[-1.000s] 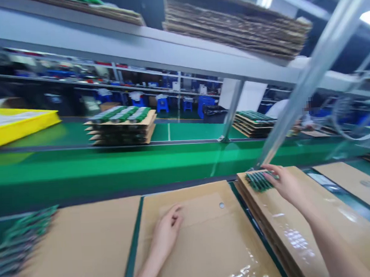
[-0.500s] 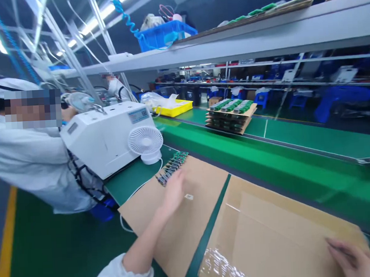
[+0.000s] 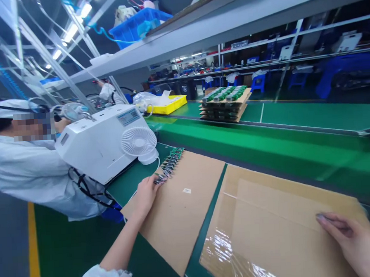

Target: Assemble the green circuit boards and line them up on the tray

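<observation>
My left hand (image 3: 146, 195) is at the near end of a row of small green circuit boards (image 3: 171, 160), its fingers closed on the nearest board. The row lies along the left edge of a flat cardboard sheet (image 3: 177, 225). Over the right part of a second, tape-covered cardboard sheet (image 3: 270, 229), my right hand (image 3: 348, 231) has thumb and fingers pinched together. Whatever is between those fingertips is too small to make out.
A white fan (image 3: 139, 141) stands against a white machine (image 3: 101, 138), with a co-worker (image 3: 28, 163) behind it at left. Beyond the green conveyor (image 3: 234, 140) are stacked cardboard layers of boards (image 3: 224, 97) and a yellow tray (image 3: 167, 106). A shelf (image 3: 198, 30) hangs overhead.
My left hand has moved left and nearer along the row to its near end, where it now grips a board. My right hand stays pinched over the right sheet. The view has shifted slightly.
</observation>
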The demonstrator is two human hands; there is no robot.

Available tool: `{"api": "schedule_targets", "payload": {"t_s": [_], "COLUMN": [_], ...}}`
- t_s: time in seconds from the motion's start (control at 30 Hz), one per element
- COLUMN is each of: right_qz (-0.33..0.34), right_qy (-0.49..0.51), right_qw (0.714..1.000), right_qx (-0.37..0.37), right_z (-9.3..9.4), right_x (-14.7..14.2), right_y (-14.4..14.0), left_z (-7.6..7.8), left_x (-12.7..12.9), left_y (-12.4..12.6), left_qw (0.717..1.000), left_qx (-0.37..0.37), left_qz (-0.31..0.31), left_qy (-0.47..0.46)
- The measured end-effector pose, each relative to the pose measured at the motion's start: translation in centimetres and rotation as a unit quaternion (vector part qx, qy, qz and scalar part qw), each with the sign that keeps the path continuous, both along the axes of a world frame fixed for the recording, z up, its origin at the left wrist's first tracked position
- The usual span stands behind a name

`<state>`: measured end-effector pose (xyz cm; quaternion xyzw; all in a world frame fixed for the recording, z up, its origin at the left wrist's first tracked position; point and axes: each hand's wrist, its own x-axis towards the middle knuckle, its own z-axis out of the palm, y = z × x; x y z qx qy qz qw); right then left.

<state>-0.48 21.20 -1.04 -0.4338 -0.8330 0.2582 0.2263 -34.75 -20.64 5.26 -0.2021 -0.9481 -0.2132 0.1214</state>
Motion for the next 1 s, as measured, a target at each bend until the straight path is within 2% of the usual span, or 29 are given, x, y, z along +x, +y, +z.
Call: {"api": "schedule_targets", "payload": {"t_s": [0.07,0.13,0.2,0.23,0.27,0.33,0.4,0.43,0.47,0.53,0.6,0.67,0.83,0.9,1.0], "right_qz": [-0.009,-0.003,-0.008,-0.014,-0.021,-0.023,-0.02,-0.021,-0.023,-0.03,-0.034,-0.032,-0.021,-0.01,0.024], "right_qy": [-0.013,-0.012,-0.004,0.003,0.015,0.045,0.057,0.054,0.05,0.045,0.048,0.054,0.087,0.132,0.213], "right_qw": [0.999,0.999,1.0,1.0,0.999,0.998,0.998,0.998,0.998,0.998,0.998,0.998,0.996,0.988,0.957], "right_qx": [-0.041,-0.032,-0.001,0.012,0.021,0.024,0.021,0.021,0.02,0.02,0.018,0.013,-0.031,-0.085,-0.194], "right_z": [1.5,2.0,1.9,1.8,1.7,1.8,2.1,2.2,2.3,2.5,2.6,2.6,2.9,3.2,3.8], "right_x": [-0.8,-1.2,-1.5,-1.7,-1.8,-2.2,-2.6,-2.8,-2.9,-3.1,-3.1,-3.1,-3.7,-4.2,-5.0], "right_y": [-1.0,-1.5,-1.8,-2.0,-2.2,-2.7,-3.0,-3.1,-3.2,-3.3,-3.2,-3.2,-4.0,-5.0,-7.1], "left_z": [0.6,1.4,2.3,2.7,3.2,3.9,4.2,4.2,4.1,3.5,2.6,1.8,0.8,0.7,0.5], "left_x": [0.0,0.6,1.8,2.6,3.6,5.7,8.0,9.2,10.5,12.9,15.0,16.5,17.5,17.4,17.4], "left_y": [-0.1,0.4,2.1,3.4,5.1,9.1,13.5,15.6,17.6,20.8,22.9,23.9,24.1,24.1,24.2], "left_qw": [1.0,0.999,0.991,0.971,0.93,0.797,0.666,0.611,0.566,0.509,0.481,0.462,0.432,0.428,0.428], "left_qx": [0.015,0.036,0.126,0.217,0.316,0.465,0.502,0.497,0.485,0.465,0.445,0.433,0.413,0.408,0.402], "left_qz": [-0.018,-0.024,-0.01,0.004,0.008,-0.012,-0.062,-0.087,-0.115,-0.157,-0.186,-0.199,-0.211,-0.217,-0.231], "left_qy": [-0.008,-0.005,-0.041,-0.098,-0.187,-0.385,-0.548,-0.61,-0.657,-0.707,-0.733,-0.748,-0.774,-0.777,-0.776]}}
